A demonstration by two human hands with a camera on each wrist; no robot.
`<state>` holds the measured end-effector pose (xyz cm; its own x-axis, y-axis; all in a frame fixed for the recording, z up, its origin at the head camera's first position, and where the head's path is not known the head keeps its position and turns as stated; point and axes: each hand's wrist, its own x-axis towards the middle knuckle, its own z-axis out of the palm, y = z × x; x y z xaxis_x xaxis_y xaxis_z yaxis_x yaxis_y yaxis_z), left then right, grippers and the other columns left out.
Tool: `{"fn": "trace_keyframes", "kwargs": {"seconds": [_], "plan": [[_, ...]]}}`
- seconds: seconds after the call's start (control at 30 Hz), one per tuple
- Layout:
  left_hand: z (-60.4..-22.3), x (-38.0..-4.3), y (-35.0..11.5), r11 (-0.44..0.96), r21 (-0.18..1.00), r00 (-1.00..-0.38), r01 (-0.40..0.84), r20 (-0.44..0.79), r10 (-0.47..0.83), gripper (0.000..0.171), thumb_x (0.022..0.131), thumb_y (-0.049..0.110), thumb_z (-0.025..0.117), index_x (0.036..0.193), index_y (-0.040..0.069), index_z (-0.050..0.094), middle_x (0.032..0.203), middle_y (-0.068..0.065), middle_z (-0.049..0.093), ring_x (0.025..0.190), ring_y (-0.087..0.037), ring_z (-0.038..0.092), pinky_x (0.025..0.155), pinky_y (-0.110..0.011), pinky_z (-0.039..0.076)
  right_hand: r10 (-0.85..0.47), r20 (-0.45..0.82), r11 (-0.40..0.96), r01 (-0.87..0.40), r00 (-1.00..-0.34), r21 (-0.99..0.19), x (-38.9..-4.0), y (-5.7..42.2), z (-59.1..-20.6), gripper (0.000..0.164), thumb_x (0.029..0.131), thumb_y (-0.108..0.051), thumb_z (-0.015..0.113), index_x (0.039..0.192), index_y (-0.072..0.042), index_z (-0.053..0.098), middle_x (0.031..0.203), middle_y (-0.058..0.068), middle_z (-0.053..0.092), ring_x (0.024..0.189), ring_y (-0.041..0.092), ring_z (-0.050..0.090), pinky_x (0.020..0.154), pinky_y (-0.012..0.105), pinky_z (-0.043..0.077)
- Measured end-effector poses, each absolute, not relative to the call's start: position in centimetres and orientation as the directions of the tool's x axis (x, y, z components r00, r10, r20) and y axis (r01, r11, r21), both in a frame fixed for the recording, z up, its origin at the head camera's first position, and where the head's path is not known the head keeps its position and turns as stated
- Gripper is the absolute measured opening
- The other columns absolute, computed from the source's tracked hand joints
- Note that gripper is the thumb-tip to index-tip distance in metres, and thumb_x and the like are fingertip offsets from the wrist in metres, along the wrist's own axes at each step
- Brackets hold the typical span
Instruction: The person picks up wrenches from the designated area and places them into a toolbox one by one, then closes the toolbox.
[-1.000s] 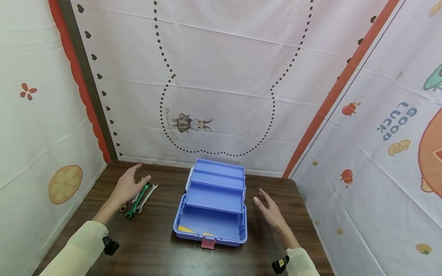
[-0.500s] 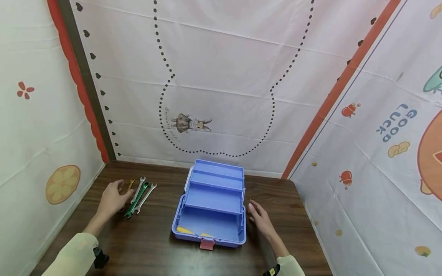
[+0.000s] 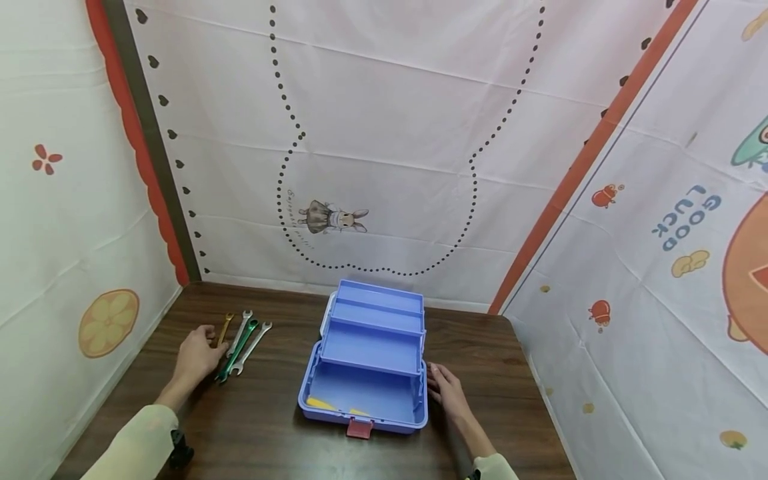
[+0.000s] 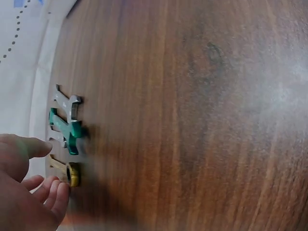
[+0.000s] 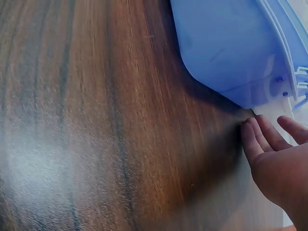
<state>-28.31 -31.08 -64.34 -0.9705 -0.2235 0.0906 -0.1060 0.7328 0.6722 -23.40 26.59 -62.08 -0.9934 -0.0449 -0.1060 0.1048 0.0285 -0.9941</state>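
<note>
My left hand point(image 3: 195, 357) is low over the table's left side, beside a gold wrench point(image 3: 225, 325). In the left wrist view, its thumb and fingers are spread apart on either side of that wrench's ring end point(image 4: 75, 176). A green wrench point(image 3: 241, 347) lies to the right, between two silver wrenches, one farther left point(image 3: 243, 325) and one farther right point(image 3: 255, 347). A blue toolbox point(image 3: 366, 387) stands unfolded in the middle, its trays raised at the back. At its right side is my right hand point(image 3: 451, 395), fingers extended close to the wall; contact cannot be told.
Two yellow pieces, one of them point(image 3: 321, 404) at the left, lie inside the toolbox along its front wall. A red latch point(image 3: 359, 429) hangs at its front. White printed cloth walls point(image 3: 384, 167) enclose the back and sides of the dark wooden table point(image 3: 270, 427).
My left hand has come down and toward me beside the gold wrench. My right hand has moved left and nearer, up to the toolbox's side. The wrenches and toolbox stay put.
</note>
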Motion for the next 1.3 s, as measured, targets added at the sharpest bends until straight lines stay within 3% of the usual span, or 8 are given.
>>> {"fn": "trace_keyframes", "kwargs": {"seconds": [0.3, 0.6, 0.77, 0.97, 1.3], "plan": [[-65.6, -29.2, -31.1, 0.737, 0.670, -0.966, -0.086, 0.125, -0.226, 0.050, 0.095, 0.009, 0.070, 0.132, -0.020, 0.053, 0.122, -0.038, 0.060, 0.109, -0.052, 0.063, 0.090, -0.062, 0.053, -0.031, -0.152, 0.055, 0.150, -0.988, -0.987, -22.8, 25.7, -62.2, 0.050, 0.115, -0.027, 0.048, 0.141, 0.015, 0.054, 0.125, 0.014, 0.068, 0.113, 0.021, 0.063, 0.092, 0.035, 0.057], [-65.5, -29.2, -30.7, 0.746, 0.657, -0.954, -0.113, 0.138, -0.266, 0.042, 0.094, 0.005, 0.067, 0.128, -0.015, 0.054, 0.117, -0.033, 0.065, 0.105, -0.051, 0.064, 0.088, -0.064, 0.051, -0.018, -0.053, 0.104, 0.050, -0.998, -0.993, -22.5, 25.3, -62.6, 0.043, 0.114, -0.021, 0.053, 0.137, 0.015, 0.057, 0.126, 0.025, 0.066, 0.109, 0.027, 0.067, 0.086, 0.034, 0.061], [-65.8, -29.2, -30.8, 0.745, 0.657, -0.949, -0.120, 0.146, -0.281, 0.037, 0.091, 0.005, 0.067, 0.122, -0.013, 0.056, 0.110, -0.030, 0.069, 0.096, -0.048, 0.068, 0.080, -0.062, 0.053, -0.028, -0.028, 0.095, 0.025, -0.999, -0.995, -22.0, 25.0, -63.1, 0.044, 0.114, -0.021, 0.051, 0.139, 0.015, 0.056, 0.129, 0.031, 0.063, 0.111, 0.029, 0.067, 0.088, 0.034, 0.061], [-65.5, -29.4, -31.1, 0.770, 0.628, -0.960, -0.109, 0.134, -0.245, 0.034, 0.090, 0.009, 0.068, 0.115, -0.013, 0.058, 0.102, -0.028, 0.071, 0.084, -0.041, 0.068, 0.071, -0.059, 0.053, -0.034, -0.040, 0.112, 0.036, -0.999, -0.993, -22.3, 25.2, -63.4, 0.045, 0.114, -0.025, 0.052, 0.140, 0.012, 0.057, 0.130, 0.026, 0.064, 0.112, 0.027, 0.067, 0.089, 0.035, 0.060], [-66.2, -29.0, -31.3, 0.795, 0.605, -0.956, -0.035, 0.210, -0.202, 0.021, 0.093, 0.004, 0.062, 0.108, -0.009, 0.067, 0.095, -0.022, 0.071, 0.088, -0.043, 0.069, 0.073, -0.060, 0.053, -0.033, -0.095, 0.038, 0.094, -0.995, -0.995, -22.6, 25.9, -63.4, 0.046, 0.111, -0.021, 0.060, 0.141, 0.013, 0.056, 0.125, 0.020, 0.067, 0.110, 0.026, 0.068, 0.086, 0.034, 0.061]]}}
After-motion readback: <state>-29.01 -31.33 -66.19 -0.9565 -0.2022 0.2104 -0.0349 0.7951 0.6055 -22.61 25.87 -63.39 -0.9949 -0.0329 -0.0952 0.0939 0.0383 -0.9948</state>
